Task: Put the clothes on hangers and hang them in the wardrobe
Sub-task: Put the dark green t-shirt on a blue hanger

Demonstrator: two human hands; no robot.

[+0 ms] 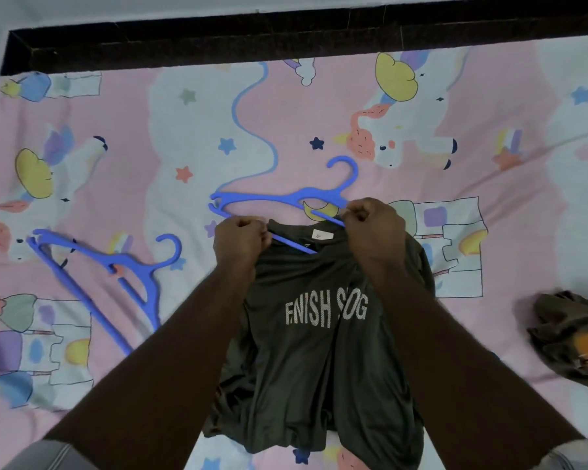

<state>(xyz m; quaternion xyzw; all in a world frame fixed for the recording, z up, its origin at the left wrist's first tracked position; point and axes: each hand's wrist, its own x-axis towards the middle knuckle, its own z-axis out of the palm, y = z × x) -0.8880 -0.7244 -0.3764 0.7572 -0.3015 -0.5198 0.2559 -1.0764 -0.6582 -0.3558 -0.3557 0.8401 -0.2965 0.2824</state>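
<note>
Head view: shirt (319,334) lies flat on the bed (116,130), left hand (241,240) and right hand (374,228) both pinched shut on its collar over 1 hanger (286,198); thin, limp, light fabric, so grip the collar or shoulder seams.

Short grey sleeves (48,456), bare forearms.

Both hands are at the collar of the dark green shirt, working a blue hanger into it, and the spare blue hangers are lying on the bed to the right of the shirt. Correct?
Not quite. The spare blue hangers lie to the left of the dark green shirt, not the right; the head view shows this. On the right lies another crumpled garment. The rest holds: left hand and right hand grip the collar around the blue hanger.
</note>
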